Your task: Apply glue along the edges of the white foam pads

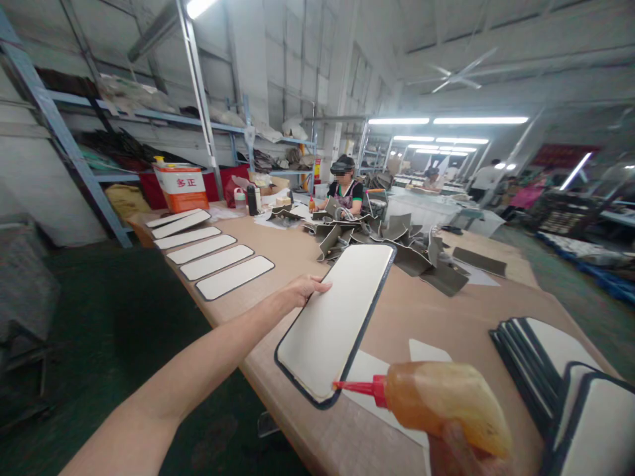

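My left hand (305, 289) grips the left long edge of a white rounded panel (340, 307) with a dark border, thumb on top, holding it tilted above the table. In my right hand (459, 446), partly cut off by the lower edge of the view, is a squeeze bottle (441, 400) of amber liquid with a red nozzle. The nozzle's tip is at the panel's near right corner, on or just over the border. White paper pieces (370, 370) lie on the table below the panel and bottle.
Several similar panels (235, 276) lie in a row at the left edge of the brown table (278, 317). A stack of panels (536, 370) is at right. Grey-green pieces (397, 244) are heaped beyond, before a seated person (344, 188). A large can (181, 187) stands far left.
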### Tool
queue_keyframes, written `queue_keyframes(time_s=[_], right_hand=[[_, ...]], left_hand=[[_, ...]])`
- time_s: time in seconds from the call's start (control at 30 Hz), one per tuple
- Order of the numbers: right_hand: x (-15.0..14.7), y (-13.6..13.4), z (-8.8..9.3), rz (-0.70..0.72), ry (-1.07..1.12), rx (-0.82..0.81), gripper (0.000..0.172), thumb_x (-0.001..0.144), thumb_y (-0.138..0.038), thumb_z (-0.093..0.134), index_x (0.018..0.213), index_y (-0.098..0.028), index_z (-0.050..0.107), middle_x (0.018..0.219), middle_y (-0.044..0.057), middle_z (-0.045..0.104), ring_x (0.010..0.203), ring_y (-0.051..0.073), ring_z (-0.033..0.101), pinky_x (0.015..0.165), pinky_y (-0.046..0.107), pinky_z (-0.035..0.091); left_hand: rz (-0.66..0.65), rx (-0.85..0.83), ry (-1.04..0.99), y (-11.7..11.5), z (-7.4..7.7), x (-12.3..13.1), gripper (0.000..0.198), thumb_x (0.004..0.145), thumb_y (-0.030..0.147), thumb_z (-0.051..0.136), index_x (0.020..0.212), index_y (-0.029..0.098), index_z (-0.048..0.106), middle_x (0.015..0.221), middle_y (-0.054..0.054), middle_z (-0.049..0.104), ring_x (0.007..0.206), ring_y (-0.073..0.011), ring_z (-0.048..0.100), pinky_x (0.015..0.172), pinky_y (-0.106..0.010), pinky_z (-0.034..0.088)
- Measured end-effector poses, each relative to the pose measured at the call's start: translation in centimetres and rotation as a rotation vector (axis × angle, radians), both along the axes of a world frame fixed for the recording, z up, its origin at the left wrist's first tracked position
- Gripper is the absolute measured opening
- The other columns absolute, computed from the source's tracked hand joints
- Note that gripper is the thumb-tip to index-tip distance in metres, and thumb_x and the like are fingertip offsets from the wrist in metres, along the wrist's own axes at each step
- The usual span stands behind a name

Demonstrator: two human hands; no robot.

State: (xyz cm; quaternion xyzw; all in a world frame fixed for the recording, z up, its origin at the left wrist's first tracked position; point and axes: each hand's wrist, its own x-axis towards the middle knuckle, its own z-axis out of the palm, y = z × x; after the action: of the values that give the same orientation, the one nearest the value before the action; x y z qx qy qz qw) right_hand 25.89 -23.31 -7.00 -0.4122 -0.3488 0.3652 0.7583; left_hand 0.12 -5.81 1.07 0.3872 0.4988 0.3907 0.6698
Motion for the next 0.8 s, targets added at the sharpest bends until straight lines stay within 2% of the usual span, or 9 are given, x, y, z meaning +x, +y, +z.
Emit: queue_keyframes(time_s=[0.13,0.2,0.27,0.4,0.5,0.67,0.8], right_hand=[[0.0,-1.0,-0.3,0.053,0.133,-0.017,0.057,0.054,-0.028,0.080,0.107,-0.021,0.060,0.083,0.004,0.066,0.071,0.020,0.064,0.066,0.031,0.054],[-0.4,-1.3,0.5,0.109,0.175,-0.004,0.054,0.056,-0.030,0.079,0.106,-0.022,0.061,0.085,0.005,0.068,0.072,0.021,0.064,0.065,0.032,0.055],[-0.9,-0.8,2.1,0.115,0.217,0.036,0.051,0.061,-0.033,0.076,0.108,-0.023,0.061,0.089,0.006,0.068,0.076,0.022,0.065,0.064,0.033,0.055],[-1.3,2.6,6.1,-0.001,0.261,0.224,0.049,0.068,-0.030,0.071,0.114,-0.024,0.058,0.107,0.006,0.063,0.097,0.021,0.059,0.079,0.035,0.052],[-1.3,5.8,7.6,-0.048,0.182,0.317,0.050,0.063,-0.025,0.074,0.110,-0.020,0.060,0.110,0.007,0.061,0.098,0.022,0.058,0.090,0.041,0.045],[-1.9,9.0,7.4,-0.123,0.123,0.327,0.067,0.055,-0.024,0.079,0.117,-0.017,0.054,0.106,0.008,0.061,0.091,0.021,0.058,0.094,0.047,0.039],[-3.5,8.9,6.1,-0.152,0.088,0.295,0.070,0.055,-0.026,0.080,0.119,-0.017,0.052,0.103,0.006,0.061,0.087,0.019,0.058,0.090,0.041,0.043]], left_hand=[[0.061,0.000,0.029,-0.1,0.0,0.5,0.019,0.055,0.015,0.078,0.069,0.012,0.065,0.058,-0.003,0.068,0.056,-0.0168,0.062,0.058,-0.029,0.052],[0.101,0.010,0.043,-0.2,0.0,0.7,0.019,0.055,0.015,0.078,0.068,0.012,0.065,0.058,-0.002,0.067,0.054,-0.0158,0.061,0.057,-0.028,0.051],[0.131,0.027,0.051,-0.6,-0.2,0.8,0.021,0.054,0.017,0.079,0.069,0.012,0.065,0.058,-0.002,0.067,0.053,-0.0152,0.061,0.056,-0.027,0.050],[0.133,0.067,0.060,-2.4,-0.9,1.2,0.032,0.049,0.020,0.081,0.076,0.012,0.066,0.060,-0.002,0.067,0.056,-0.0158,0.061,0.055,-0.026,0.048],[0.086,0.094,0.059,-4.0,-1.1,1.1,0.039,0.046,0.023,0.081,0.080,0.011,0.067,0.062,-0.003,0.068,0.056,-0.0165,0.061,0.053,-0.026,0.046],[-0.034,0.149,-0.006,-5.5,-0.3,-1.0,0.043,0.047,0.019,0.077,0.087,0.011,0.068,0.073,-0.004,0.070,0.062,-0.0166,0.061,0.058,-0.027,0.047],[-0.141,0.173,-0.075,-5.2,0.5,-4.2,0.048,0.045,0.009,0.072,0.093,0.014,0.068,0.088,-0.005,0.070,0.071,-0.0169,0.061,0.064,-0.026,0.047]])
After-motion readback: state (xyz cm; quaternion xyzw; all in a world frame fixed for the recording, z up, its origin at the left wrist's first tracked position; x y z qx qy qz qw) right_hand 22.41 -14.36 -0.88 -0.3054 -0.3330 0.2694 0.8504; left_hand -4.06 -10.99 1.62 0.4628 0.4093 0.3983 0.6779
